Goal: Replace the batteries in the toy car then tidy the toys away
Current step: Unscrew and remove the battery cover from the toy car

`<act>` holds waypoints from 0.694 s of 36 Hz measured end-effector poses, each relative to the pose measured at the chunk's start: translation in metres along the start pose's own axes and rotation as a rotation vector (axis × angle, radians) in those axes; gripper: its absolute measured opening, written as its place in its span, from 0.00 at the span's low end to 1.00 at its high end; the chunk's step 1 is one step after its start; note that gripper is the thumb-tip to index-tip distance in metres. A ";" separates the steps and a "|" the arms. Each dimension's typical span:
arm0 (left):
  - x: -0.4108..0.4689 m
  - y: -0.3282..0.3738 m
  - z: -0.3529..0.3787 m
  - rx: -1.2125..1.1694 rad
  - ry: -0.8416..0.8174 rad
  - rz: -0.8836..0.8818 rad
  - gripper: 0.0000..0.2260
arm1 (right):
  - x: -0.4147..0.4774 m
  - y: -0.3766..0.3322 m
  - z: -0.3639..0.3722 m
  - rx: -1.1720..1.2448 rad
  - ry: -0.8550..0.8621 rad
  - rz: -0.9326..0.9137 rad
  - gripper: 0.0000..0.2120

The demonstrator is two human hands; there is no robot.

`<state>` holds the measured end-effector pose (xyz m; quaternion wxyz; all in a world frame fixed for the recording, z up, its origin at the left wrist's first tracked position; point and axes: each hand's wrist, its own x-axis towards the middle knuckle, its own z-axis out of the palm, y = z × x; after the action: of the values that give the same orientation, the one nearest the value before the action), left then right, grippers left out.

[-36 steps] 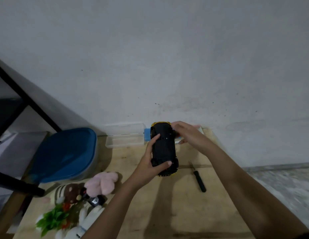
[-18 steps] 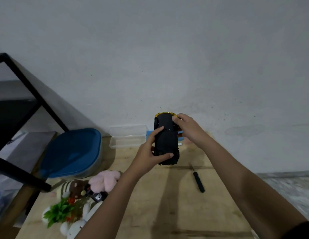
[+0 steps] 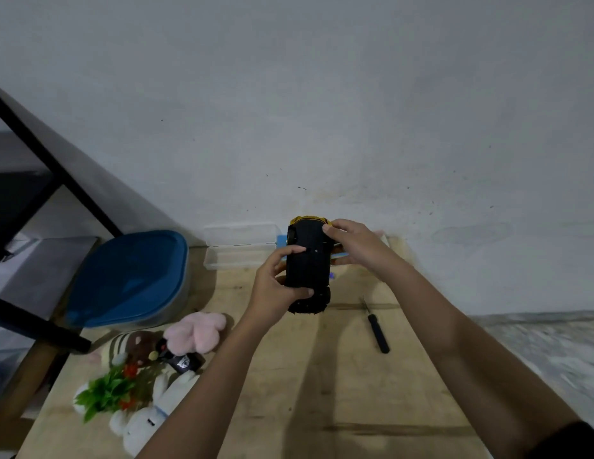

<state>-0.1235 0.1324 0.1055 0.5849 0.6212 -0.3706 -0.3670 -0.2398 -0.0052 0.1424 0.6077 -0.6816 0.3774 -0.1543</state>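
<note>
Most of my view is a pale grey wall [image 3: 322, 94], scuffed and speckled near its base, filling the whole upper half of the frame. Below it, a bare wooden surface [image 3: 322, 402] runs from the lower centre up to the wall, with darker seams crossing it. At the right edge I see a strip of mottled grey floor [image 3: 554, 346]. A black frame [image 3: 73, 180] slants across the upper left, with a second bar lower down at the left edge.

At left centre sits a tub with a blue lid [image 3: 130, 276], on the surface's left side. Below it, lower left, lies a heap of soft toys [image 3: 140, 379], a pink one [image 3: 196, 329] on top and green leaves at its bottom. A clear plastic box [image 3: 239, 250] lies open against the wall, just left of centre.

The toy car [image 3: 309, 270] is at the centre of the frame, lifted off the wood, black underside towards me, yellow showing at its far end. My left hand [image 3: 272, 289] is wrapped round its near half, thumb across the underside. My right hand [image 3: 355, 246] pinches the far end, thumb on the underside. A black screwdriver [image 3: 377, 329] lies on the wood right of centre, apart from the car.
</note>
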 end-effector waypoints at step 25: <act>-0.002 -0.015 -0.031 -0.011 0.108 -0.150 0.32 | -0.018 0.115 0.009 0.008 0.470 0.042 0.04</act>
<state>-0.0964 0.1488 0.0923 0.5784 0.6627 -0.2889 -0.3779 -0.2834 0.0163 0.0368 0.5088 -0.6164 0.5221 -0.2977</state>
